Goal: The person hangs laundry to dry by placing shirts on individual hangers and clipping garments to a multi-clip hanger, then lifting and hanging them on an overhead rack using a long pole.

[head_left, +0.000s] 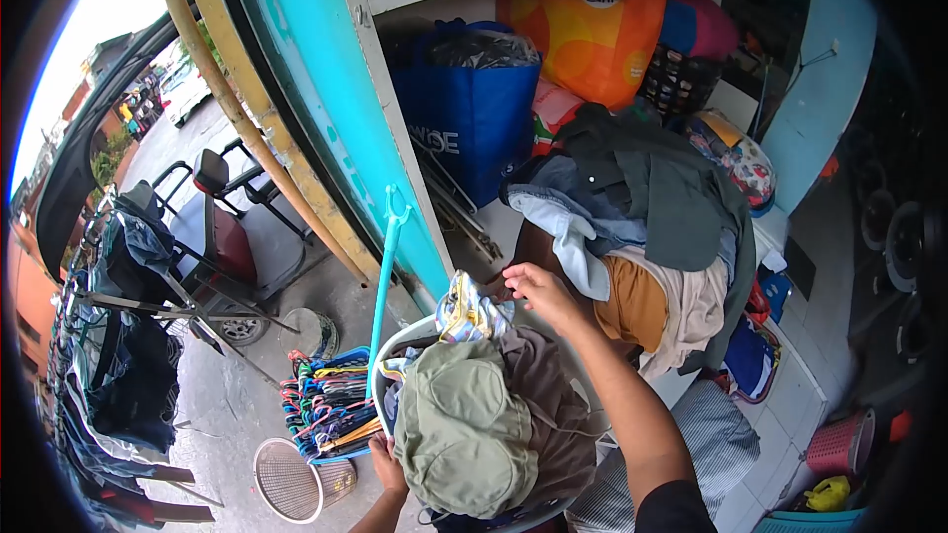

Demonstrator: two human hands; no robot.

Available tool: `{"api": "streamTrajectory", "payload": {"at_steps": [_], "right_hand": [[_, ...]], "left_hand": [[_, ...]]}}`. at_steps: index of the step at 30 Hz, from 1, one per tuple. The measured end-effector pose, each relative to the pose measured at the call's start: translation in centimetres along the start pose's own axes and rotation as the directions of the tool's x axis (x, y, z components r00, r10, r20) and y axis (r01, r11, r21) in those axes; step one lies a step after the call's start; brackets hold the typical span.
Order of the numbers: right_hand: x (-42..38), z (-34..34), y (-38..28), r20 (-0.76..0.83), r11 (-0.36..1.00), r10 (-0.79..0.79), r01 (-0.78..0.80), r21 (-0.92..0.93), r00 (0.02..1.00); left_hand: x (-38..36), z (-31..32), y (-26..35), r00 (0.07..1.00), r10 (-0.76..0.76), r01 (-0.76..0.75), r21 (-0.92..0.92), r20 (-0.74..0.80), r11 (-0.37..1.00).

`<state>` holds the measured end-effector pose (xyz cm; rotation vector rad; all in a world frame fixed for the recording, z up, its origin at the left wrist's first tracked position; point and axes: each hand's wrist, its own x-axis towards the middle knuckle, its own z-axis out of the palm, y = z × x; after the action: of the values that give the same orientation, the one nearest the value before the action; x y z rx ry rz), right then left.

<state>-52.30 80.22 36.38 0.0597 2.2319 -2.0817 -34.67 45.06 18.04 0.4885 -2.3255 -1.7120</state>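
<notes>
A white laundry basket (395,338) is heaped with clothes, an olive green garment (459,424) on top and a dark brown one (548,395) beside it. My left hand (388,464) is at the basket's left side, its fingers wrapped at the edge. Above the basket's far end, my right hand (538,291) is raised with its fingers apart and nothing in them. Just left of it, a patterned yellow, white and blue cloth (474,308) lies at the far rim. Beyond my right hand is a pile of folded clothes (642,207), with denim, dark green, brown and beige pieces.
A blue bag (474,118) and an orange bag (602,39) stand on the shelf. Colourful hangers (331,405) fill a container left of the basket, near an empty wire basket (286,479). A turquoise pole (385,286) leans there. Jeans hang on a rack (128,306) at left.
</notes>
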Motion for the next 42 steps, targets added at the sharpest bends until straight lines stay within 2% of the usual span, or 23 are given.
{"api": "streamTrajectory", "payload": {"at_steps": [3,6,8,9,10,11,12,13,15,19,21,22,23,24,28,30,33,34,35,36,38,40,42], "right_hand": [[4.6,0.4,2.5,-0.026,0.985,0.163,-0.164,-0.051,0.986],[9.9,1.1,6.6,-0.052,0.986,0.159,-0.156,0.062,0.986],[13.1,1.6,7.9,-0.046,0.976,0.188,-0.181,0.123,0.981],[15.3,2.0,9.5,-0.086,0.981,0.143,-0.130,0.147,0.986],[16.9,2.3,10.2,-0.128,0.982,0.099,-0.077,0.172,0.987],[18.1,2.5,10.0,-0.151,0.995,0.099,-0.096,0.027,0.984],[19.3,2.8,10.0,-0.146,0.995,0.098,-0.095,0.034,0.984],[20.4,3.2,10.1,-0.183,0.993,0.034,-0.054,-0.108,0.983],[22.1,4.6,10.2,-0.279,0.941,-0.070,-0.030,-0.337,0.958],[24.4,6.3,11.2,-0.279,0.879,-0.117,-0.032,-0.476,0.953],[25.4,6.4,11.5,-0.287,0.967,-0.018,-0.057,-0.250,0.958],[25.7,6.4,11.3,-0.283,0.965,-0.017,-0.058,-0.255,0.959],[26.1,6.5,10.9,-0.310,0.998,0.006,0.016,0.068,0.951],[26.5,6.5,10.6,-0.329,0.920,0.038,0.096,0.381,0.944],[26.3,4.6,7.8,-0.401,0.919,-0.051,0.200,0.340,0.915],[25.3,4.3,6.4,-0.403,0.926,-0.086,0.223,0.306,0.911],[23.1,3.7,4.9,-0.442,0.960,-0.160,0.244,0.141,0.883],[22.6,3.6,5.1,-0.459,0.988,-0.155,0.131,-0.084,0.875],[21.9,3.5,5.5,-0.476,0.955,-0.146,-0.002,-0.298,0.867],[21.2,3.4,5.1,-0.479,0.955,-0.144,-0.004,-0.295,0.866],[20.5,3.4,3.0,-0.498,0.948,-0.020,-0.142,-0.285,0.867],[20.1,4.0,3.2,-0.520,0.925,-0.085,-0.127,-0.359,0.850],[19.6,4.2,5.1,-0.479,0.924,-0.329,0.174,-0.340,0.814]], "left_hand": [[0.2,-0.7,-2.3,0.996,-0.085,0.086,0.030,-0.030,0.996],[0.1,-0.9,-3.3,0.989,-0.132,0.138,0.109,-0.059,0.984],[-0.6,-0.8,-1.8,0.986,-0.118,0.154,0.354,-0.121,0.922],[-0.6,-0.8,-1.9,0.981,-0.164,0.185,0.224,-0.107,0.957],[-0.8,-0.5,-0.2,0.980,-0.163,0.186,0.226,-0.117,0.956],[-1.5,0.1,3.1,0.988,-0.103,0.137,0.371,-0.111,0.918],[-1.6,0.4,5.0,0.995,-0.044,0.086,0.509,-0.094,0.857],[-1.2,0.2,2.8,0.983,-0.131,0.176,0.481,-0.124,0.859],[-1.6,-0.4,0.8,0.988,-0.110,0.150,0.468,-0.111,0.871],[-1.4,-0.5,0.8,0.990,-0.103,0.138,0.496,-0.098,0.857],[-1.6,-0.4,1.1,0.988,-0.118,0.153,0.527,-0.101,0.836],[-1.7,-0.3,1.4,0.987,-0.123,0.159,0.525,-0.103,0.836],[-1.7,-0.3,1.6,0.988,-0.129,0.155,0.499,-0.086,0.853],[-1.7,-0.3,1.7,0.989,-0.134,0.150,0.472,-0.068,0.869],[-1.8,-0.4,0.0,0.996,-0.031,0.068,0.508,-0.081,0.858],[-1.7,-0.1,0.0,0.990,-0.102,0.136,0.524,-0.094,0.840],[-1.3,0.5,4.4,0.982,-0.168,0.187,0.539,-0.086,0.821],[-1.3,0.6,4.8,0.974,-0.200,0.224,0.554,-0.104,0.802],[-1.4,0.4,4.4,0.990,-0.117,0.139,0.525,-0.076,0.840],[-1.2,-0.1,2.6,0.991,-0.115,0.136,0.527,-0.073,0.839],[-0.8,-0.7,-2.3,0.985,-0.153,0.173,0.413,-0.081,0.894],[-1.2,-0.1,0.9,0.987,-0.130,0.157,0.431,-0.092,0.888],[-1.4,0.3,3.1,0.993,-0.079,0.116,0.544,-0.091,0.831]]}}
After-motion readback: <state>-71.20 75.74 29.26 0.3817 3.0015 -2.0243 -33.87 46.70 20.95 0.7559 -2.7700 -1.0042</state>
